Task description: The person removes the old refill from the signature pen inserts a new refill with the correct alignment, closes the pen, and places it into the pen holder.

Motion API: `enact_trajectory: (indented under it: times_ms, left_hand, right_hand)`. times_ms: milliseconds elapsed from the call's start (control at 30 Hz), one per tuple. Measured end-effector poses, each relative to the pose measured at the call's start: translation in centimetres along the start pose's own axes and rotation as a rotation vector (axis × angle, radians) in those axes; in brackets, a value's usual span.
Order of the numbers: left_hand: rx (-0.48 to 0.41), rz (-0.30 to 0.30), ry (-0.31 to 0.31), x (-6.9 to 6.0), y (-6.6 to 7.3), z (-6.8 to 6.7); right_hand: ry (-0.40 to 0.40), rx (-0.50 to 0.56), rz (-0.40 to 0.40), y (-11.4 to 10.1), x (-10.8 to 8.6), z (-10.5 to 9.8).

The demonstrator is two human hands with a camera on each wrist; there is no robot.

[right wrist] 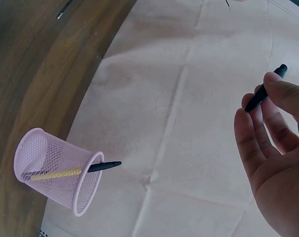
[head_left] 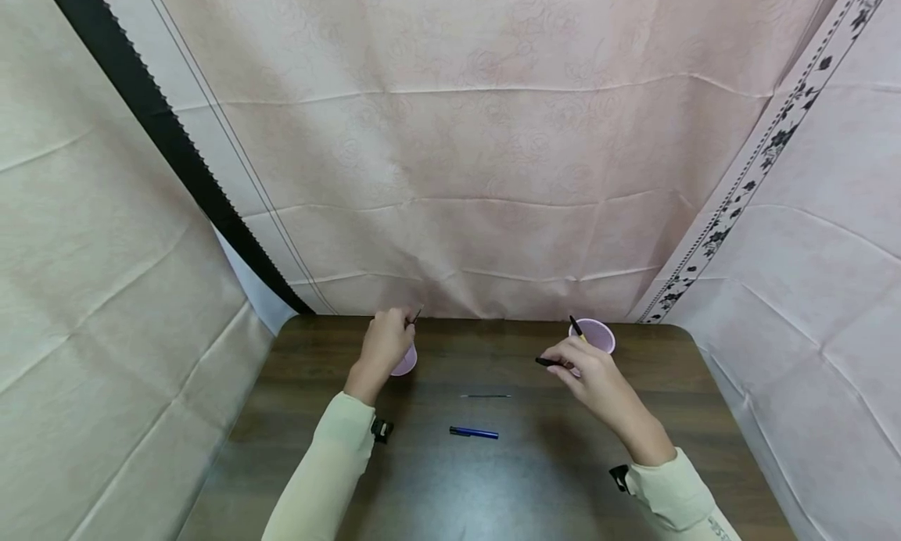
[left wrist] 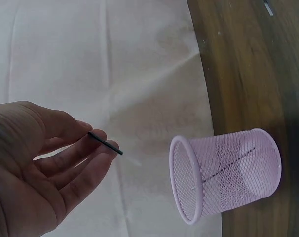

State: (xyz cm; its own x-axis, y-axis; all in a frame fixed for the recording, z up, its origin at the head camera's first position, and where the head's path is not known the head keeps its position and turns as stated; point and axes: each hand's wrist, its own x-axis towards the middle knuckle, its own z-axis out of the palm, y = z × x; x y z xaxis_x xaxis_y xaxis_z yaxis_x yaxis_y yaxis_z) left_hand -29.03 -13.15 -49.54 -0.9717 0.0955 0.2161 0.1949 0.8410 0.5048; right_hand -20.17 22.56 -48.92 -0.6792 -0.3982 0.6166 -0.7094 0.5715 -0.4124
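Sleeves (head_left: 324, 471) cross a table (head_left: 486, 490) amid cloth (head_left: 457, 150) — left grip (head_left: 383, 345) pinching a rod (left wrist: 107, 143), right grip (head_left: 597, 377) a barrel (right wrist: 258, 98).

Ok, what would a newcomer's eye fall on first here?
Probably the pale-pink wire-mesh cup near the left hand and a second pale-pink mesh cup by the right hand, where a yellow-and-black pen leans. Next come the thin dark rod in the left hand and the tapered black pen-like piece in the right. Then there's the slim blue pen, lying mid-table.
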Motion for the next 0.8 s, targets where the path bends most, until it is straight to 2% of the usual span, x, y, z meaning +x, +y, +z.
enact_trajectory:
  times_ms: [300, 467, 633, 800]
  left_hand:
    - [0.021, 0.045, 0.031, -1.0, 1.2, 0.0]
    - [0.083, 0.112, 0.059, -1.6, 2.1, 0.0]
    - [0.071, 0.180, 0.055, -2.2, 2.8, 0.3]
    - [0.067, 0.193, 0.029, -2.5, 3.3, 0.7]
  right_hand:
    - [0.001, -0.005, -0.003, -0.1, 0.0, -0.4]
    - [0.014, -0.007, -0.013, -0.1, 0.1, -0.4]
    - [0.013, -0.028, -0.014, 0.0, 0.0, -0.5]
    - [0.002, -0.038, -0.008, 0.0, 0.0, -0.6]
